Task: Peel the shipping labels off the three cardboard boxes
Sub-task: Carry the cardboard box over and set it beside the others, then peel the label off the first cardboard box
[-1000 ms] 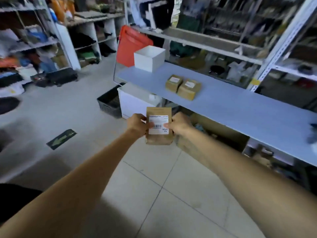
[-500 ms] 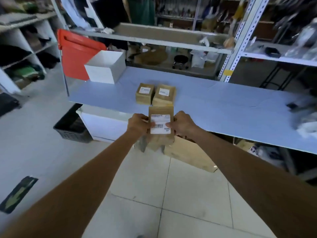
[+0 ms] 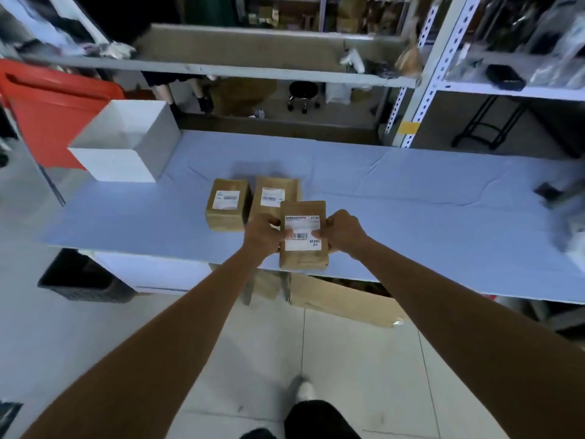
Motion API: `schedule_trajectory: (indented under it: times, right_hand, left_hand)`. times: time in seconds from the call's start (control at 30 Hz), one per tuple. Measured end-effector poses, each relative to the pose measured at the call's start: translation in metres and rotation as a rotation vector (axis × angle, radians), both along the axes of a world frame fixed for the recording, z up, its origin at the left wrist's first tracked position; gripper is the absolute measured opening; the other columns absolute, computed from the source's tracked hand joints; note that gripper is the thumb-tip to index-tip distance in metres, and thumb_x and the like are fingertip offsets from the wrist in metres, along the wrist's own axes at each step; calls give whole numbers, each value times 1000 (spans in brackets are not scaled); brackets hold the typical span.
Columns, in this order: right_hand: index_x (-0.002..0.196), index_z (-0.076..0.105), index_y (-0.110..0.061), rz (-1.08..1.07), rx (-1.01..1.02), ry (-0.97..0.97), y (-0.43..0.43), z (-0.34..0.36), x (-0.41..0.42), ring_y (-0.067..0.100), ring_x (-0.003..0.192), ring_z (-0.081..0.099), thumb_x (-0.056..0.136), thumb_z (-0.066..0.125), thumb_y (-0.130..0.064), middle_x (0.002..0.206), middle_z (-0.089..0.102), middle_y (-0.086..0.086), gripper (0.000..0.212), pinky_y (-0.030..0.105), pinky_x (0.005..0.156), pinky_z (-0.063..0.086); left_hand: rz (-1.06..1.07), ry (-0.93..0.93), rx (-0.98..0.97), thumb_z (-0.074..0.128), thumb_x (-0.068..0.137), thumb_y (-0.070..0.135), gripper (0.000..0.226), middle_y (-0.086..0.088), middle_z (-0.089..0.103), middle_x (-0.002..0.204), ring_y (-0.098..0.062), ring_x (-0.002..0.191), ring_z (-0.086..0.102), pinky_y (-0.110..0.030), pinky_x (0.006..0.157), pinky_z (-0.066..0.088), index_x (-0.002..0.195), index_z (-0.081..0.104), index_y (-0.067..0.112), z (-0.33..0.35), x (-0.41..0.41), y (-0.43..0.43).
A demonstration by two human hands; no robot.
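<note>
I hold a small brown cardboard box [image 3: 302,259] in both hands over the front edge of the blue table [image 3: 411,198]. Its white shipping label [image 3: 303,237] with a barcode faces me. My left hand [image 3: 262,234] grips the box's left side, thumb on the label. My right hand [image 3: 343,232] grips the right side, thumb at the label's right edge. Two more brown boxes lie on the table just behind: the left box [image 3: 226,205] and the middle box [image 3: 273,193], each with a white label on top.
An open white box [image 3: 126,144] stands at the table's back left, with a red bin [image 3: 47,112] behind it. A dark crate [image 3: 82,280] sits on the floor at left. Flat cardboard [image 3: 342,299] leans under the table. Metal shelving rises behind.
I have stepped up to the table and my view has swung right. The held box now hangs over the table's front edge, close to the two other boxes. Both grips look the same.
</note>
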State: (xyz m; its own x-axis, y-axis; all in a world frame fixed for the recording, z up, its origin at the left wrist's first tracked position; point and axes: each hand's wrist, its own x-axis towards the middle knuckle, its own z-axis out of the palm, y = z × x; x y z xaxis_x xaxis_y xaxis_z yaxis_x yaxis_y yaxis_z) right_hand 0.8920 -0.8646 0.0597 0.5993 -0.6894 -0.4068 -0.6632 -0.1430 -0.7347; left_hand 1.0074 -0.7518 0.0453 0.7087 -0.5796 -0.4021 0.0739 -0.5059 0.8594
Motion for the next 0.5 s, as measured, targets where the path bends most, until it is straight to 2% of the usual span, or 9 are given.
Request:
schedule_trajectory:
  times: [0.07, 0.13, 0.2, 0.3, 0.37, 0.43, 0.5]
  right_hand:
    - [104, 63, 12, -21, 1, 17, -24, -2, 10, 38, 92, 68, 84, 65, -8, 103, 68, 26, 27, 46, 84, 56]
    - [105, 63, 11, -32, -13, 42, -46, -4, 19, 38, 96, 67, 84, 65, -10, 104, 68, 25, 29, 46, 88, 54]
    - [106, 62, 11, -30, -18, 72, -67, -7, 27, 37, 97, 66, 84, 64, -11, 105, 68, 25, 31, 46, 90, 53]
    - [107, 58, 15, -24, -18, 118, -96, -15, 37, 39, 99, 65, 85, 65, -12, 105, 67, 28, 36, 48, 91, 51]
    - [107, 58, 14, -8, -43, 146, -109, -22, 44, 39, 100, 64, 84, 67, -15, 107, 65, 29, 38, 48, 91, 50]
    - [105, 60, 11, -31, -74, 165, -119, -28, 50, 37, 98, 64, 83, 68, -17, 104, 66, 25, 36, 47, 89, 52]
    - [102, 62, 8, -69, -82, 181, -125, -33, 53, 35, 94, 65, 82, 69, -19, 101, 67, 22, 34, 47, 85, 54]
  left_hand:
    - [-27, 0, 4, 74, 76, 0, 16, -25, 66, 100, -36, 86, 67, -51, 77, 57, 85, 61, 1, -4, 13, -27]
    - [-46, -26, 9, 74, 75, 0, 17, -27, 67, 99, -39, 91, 67, -53, 82, 56, 73, 59, 7, -10, 26, -52]
    - [-72, -50, 25, 75, 76, 8, 13, -24, 69, 100, -36, 94, 68, -50, 84, 55, 83, 64, 4, -16, 37, -73]
    - [-113, -13, 28, 71, 80, 14, 23, -19, 70, 103, -33, 94, 68, -48, 85, 56, 100, 66, 4, -30, 50, -98]
    - [-123, 21, 3, 73, 79, 12, 28, -20, 69, 104, -27, 83, 69, -47, 84, 57, 104, 65, 2, -40, 59, -112]
    - [-143, 58, 0, 75, 77, 10, 33, -15, 68, 98, -15, 69, 65, -39, 71, 61, 107, 63, 1, -47, 66, -125]
    - [-149, 102, -1, 75, 78, 11, 36, -8, 64, 93, -11, 67, 62, -26, 57, 59, 111, 62, 2, -52, 72, -134]
